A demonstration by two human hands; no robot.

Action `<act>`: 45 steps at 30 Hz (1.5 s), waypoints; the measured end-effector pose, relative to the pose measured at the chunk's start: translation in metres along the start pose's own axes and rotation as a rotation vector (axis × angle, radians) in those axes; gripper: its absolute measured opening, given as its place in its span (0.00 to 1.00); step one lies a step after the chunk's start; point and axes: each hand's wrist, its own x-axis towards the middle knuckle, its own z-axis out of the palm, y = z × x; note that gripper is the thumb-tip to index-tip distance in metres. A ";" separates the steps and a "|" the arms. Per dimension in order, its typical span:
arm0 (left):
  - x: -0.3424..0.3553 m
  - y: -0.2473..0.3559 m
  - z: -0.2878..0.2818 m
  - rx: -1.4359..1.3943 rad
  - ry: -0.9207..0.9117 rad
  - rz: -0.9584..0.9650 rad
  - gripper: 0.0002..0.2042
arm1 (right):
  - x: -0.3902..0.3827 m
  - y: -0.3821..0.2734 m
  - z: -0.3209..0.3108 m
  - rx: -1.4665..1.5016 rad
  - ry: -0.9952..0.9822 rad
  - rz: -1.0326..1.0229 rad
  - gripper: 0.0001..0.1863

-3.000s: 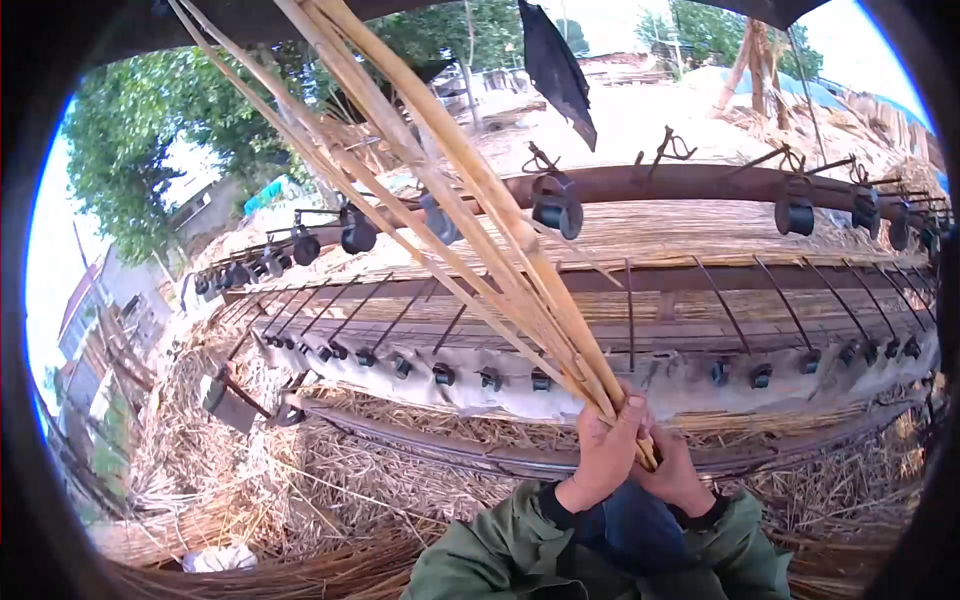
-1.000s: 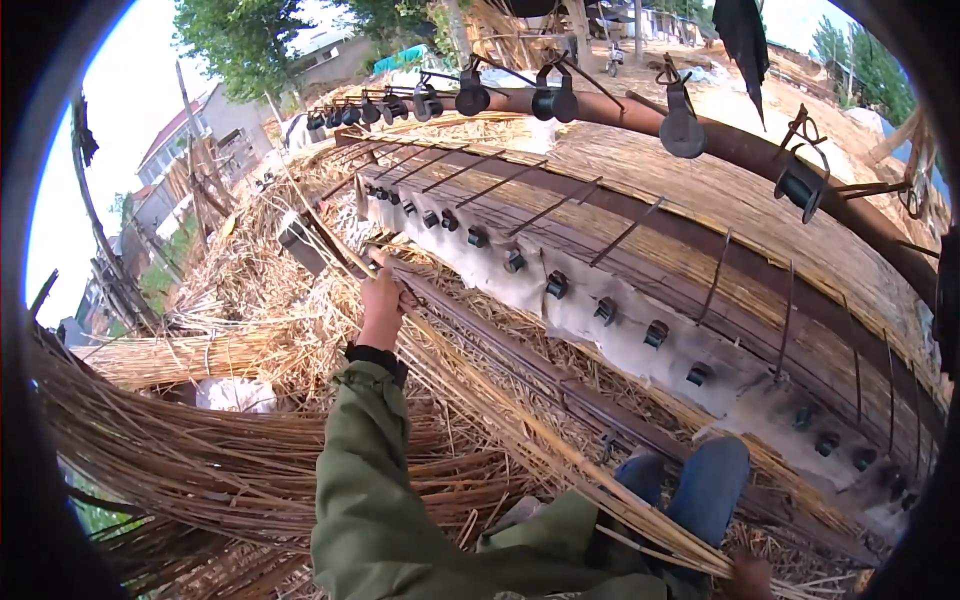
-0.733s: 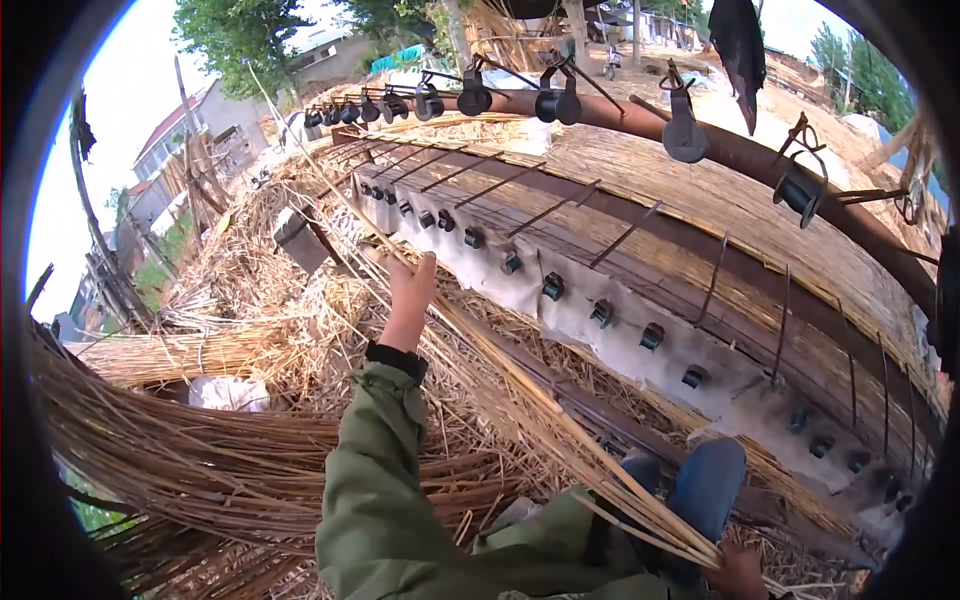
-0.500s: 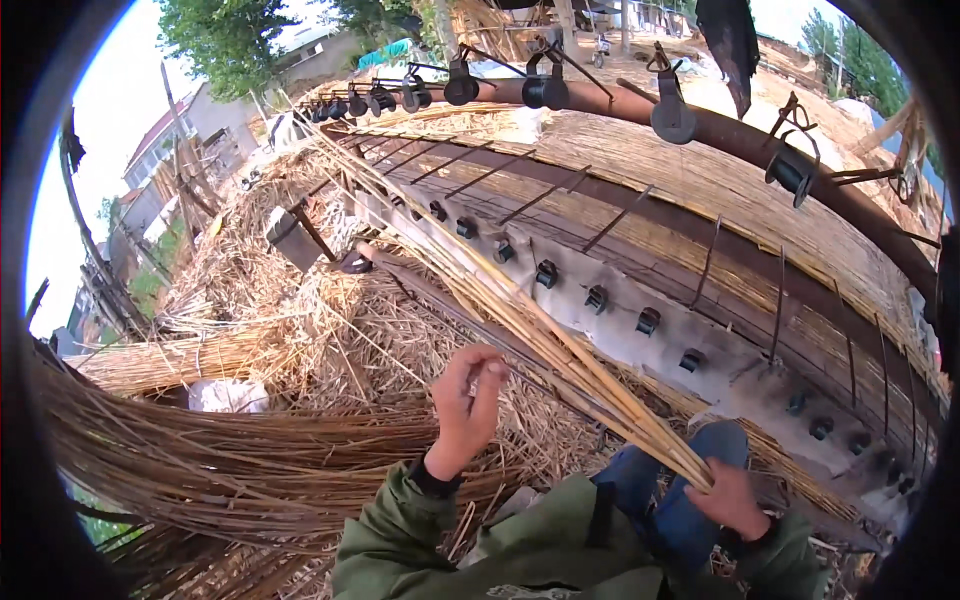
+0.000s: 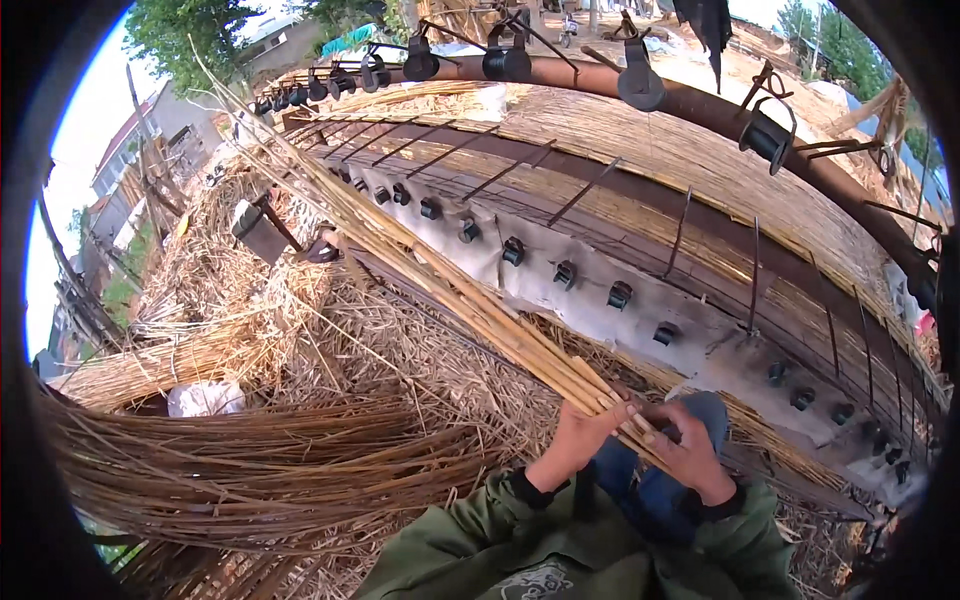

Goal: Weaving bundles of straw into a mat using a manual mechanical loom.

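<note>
Left hand now back beside right hand, both grips closed round reed bundle's near end.

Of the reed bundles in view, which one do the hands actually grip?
The slim bundle of pale reeds slanting up to the left, gripped by left hand and right hand; the darker reed heap lies untouched on the ground.

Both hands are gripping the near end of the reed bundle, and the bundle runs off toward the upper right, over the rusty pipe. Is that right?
Not quite. The head view shows the left hand and right hand gripping the near end of the reed bundle, but the bundle runs off toward the upper left, not the upper right. It does not cross the rusty pipe.
</note>
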 end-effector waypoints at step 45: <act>-0.026 -0.002 0.003 0.199 0.160 0.038 0.11 | -0.006 0.000 -0.001 -0.320 0.087 -0.088 0.06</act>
